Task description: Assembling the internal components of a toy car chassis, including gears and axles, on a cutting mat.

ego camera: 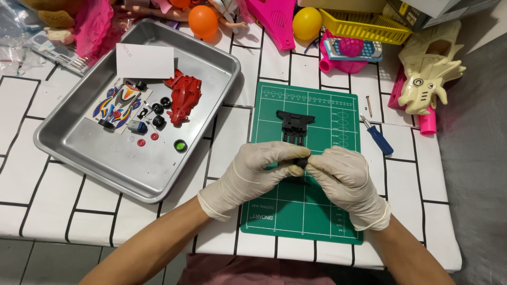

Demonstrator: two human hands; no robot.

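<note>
At frame centre, the left hand [253,171] and right hand [346,182], both gloved, pinch a black chassis [294,125] over the green mat [303,211]. Fingers are closed on its near end, which they hide; a small dark piece between the fingertips is perhaps a wheel. The mat's lower half lies open. The tray [84,150] sits left, a screwdriver [377,137] just off the mat's right edge.

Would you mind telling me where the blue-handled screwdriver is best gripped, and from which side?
Probably by the blue handle of the screwdriver, coming from above with the right hand. It lies flat just right of the green mat, handle nearest, thin shaft pointing away, nothing crowding it.
</note>
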